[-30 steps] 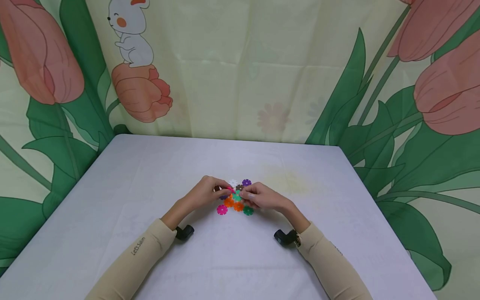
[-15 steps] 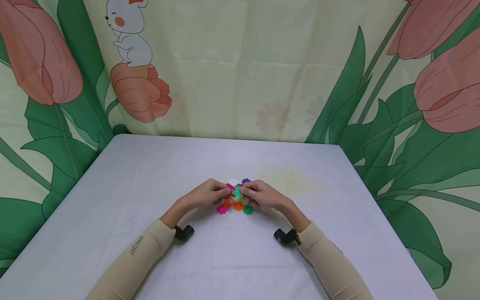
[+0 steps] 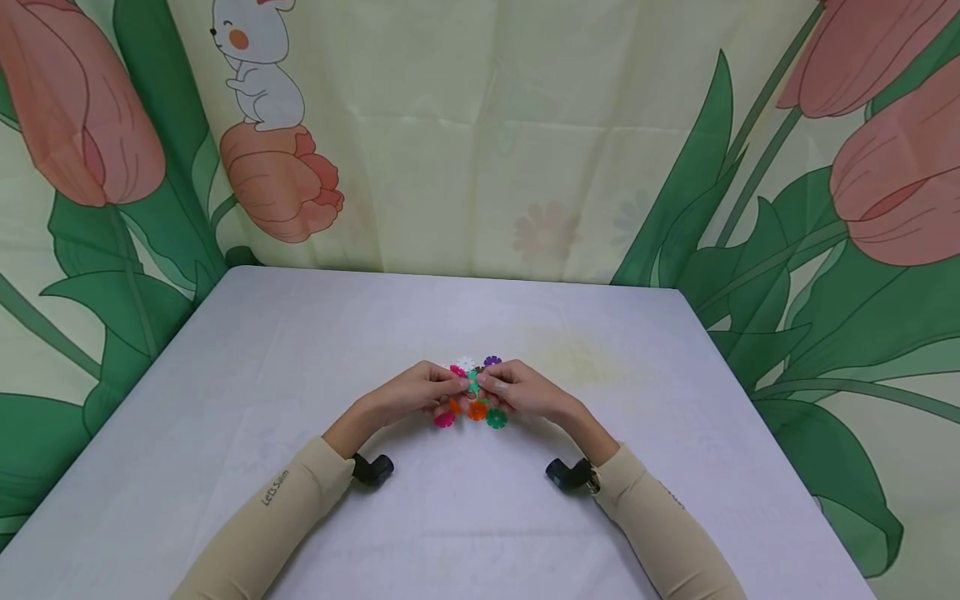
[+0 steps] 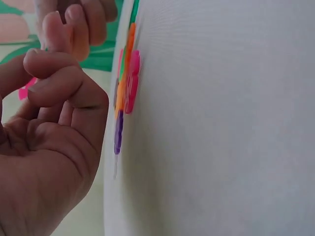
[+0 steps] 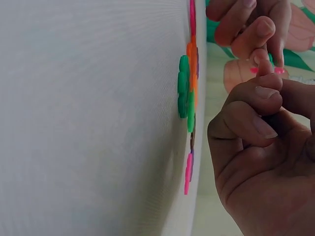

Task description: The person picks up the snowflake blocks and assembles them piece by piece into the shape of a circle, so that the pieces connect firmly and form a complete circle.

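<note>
A: What is concealed in the head view?
B: The green disc (image 3: 472,386) is partly covered by the fingertips of the left hand (image 3: 426,389) and right hand (image 3: 521,390); its joining to the pink disc (image 3: 457,370) cannot be made out.
A: And at the wrists?
B: Each near hand is cut off by the frame's edge. The faces of the loose discs (image 5: 183,86), seen edge-on, are hidden.
A: The sleeves (image 3: 258,533)?
B: Both are cropped below.
</note>
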### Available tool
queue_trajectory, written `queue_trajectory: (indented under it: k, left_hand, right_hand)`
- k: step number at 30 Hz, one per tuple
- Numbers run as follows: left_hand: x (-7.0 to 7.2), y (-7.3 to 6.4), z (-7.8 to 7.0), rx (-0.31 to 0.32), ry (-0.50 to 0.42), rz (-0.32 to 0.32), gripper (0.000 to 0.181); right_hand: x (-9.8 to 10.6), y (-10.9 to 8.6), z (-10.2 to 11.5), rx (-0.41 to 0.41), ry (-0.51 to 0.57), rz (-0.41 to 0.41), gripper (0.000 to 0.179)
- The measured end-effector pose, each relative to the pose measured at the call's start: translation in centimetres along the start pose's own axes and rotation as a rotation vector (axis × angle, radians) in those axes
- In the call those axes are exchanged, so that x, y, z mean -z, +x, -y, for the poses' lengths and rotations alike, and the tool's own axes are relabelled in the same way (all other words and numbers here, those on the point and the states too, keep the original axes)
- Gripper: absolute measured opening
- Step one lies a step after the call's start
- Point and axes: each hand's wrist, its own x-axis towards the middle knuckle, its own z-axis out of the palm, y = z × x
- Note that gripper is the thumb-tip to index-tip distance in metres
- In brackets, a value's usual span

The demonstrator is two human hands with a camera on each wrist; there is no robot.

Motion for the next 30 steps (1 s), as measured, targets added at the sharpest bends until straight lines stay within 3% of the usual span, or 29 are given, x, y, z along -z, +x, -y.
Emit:
queue_trajectory:
  k: [5, 9, 16, 30]
  left_hand:
    - [-0.1, 0.0, -0.1, 0.000, -0.008, -0.011, 0.037]
    - [0.0, 0.0, -0.1, -0.001, -0.010, -0.034, 0.040]
    - [0.2, -0.1, 0.0, 0.004, -0.017, -0.050, 0.038]
    - [0.4, -0.1, 0.0, 0.011, -0.045, -0.057, 0.036]
  right_hand:
    - [0.1, 0.0, 0.1, -0.003, -0.026, -0.006, 0.040]
    - [0.5, -0.1, -0.1, -0.011, -0.113, -0.036, 0.040]
    - [1.9, -0.7, -1.0, -0.013, -0.304, -0.043, 0.013]
    - [2.6, -0.9, -1.6, -0.025, -0.320, 0.073, 0.024]
